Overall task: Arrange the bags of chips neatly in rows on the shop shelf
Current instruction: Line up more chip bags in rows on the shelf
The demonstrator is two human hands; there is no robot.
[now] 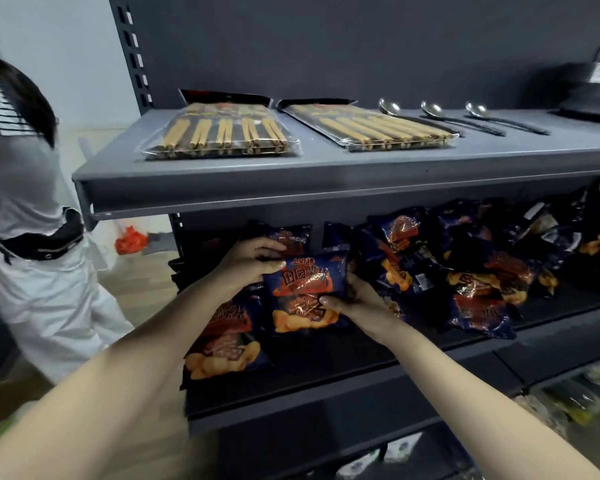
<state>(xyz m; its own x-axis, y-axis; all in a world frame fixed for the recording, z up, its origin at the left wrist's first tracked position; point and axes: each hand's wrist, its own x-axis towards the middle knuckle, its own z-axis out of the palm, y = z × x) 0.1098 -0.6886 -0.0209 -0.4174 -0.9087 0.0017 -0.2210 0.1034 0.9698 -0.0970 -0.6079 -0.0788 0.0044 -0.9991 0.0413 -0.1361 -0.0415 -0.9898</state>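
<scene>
- My left hand (253,261) gripped the top-left corner of a chip bag (305,282) — fingers curled over its upper edge.
- My right hand (359,303) held the same bag's lower right side, thumb on the front, fingers behind.
- The bag stood roughly upright near the left end of the middle shelf (378,355), front facing me.
- A second bag (222,341) lay just left and in front of it, under my left wrist.
- A pile of bags (471,268) sat to the right — jumbled, overlapping.
- The top shelf (326,178) held two chopstick packs (222,133) and three spoons (431,110).
- Another person (25,202) stood at the left.
</scene>
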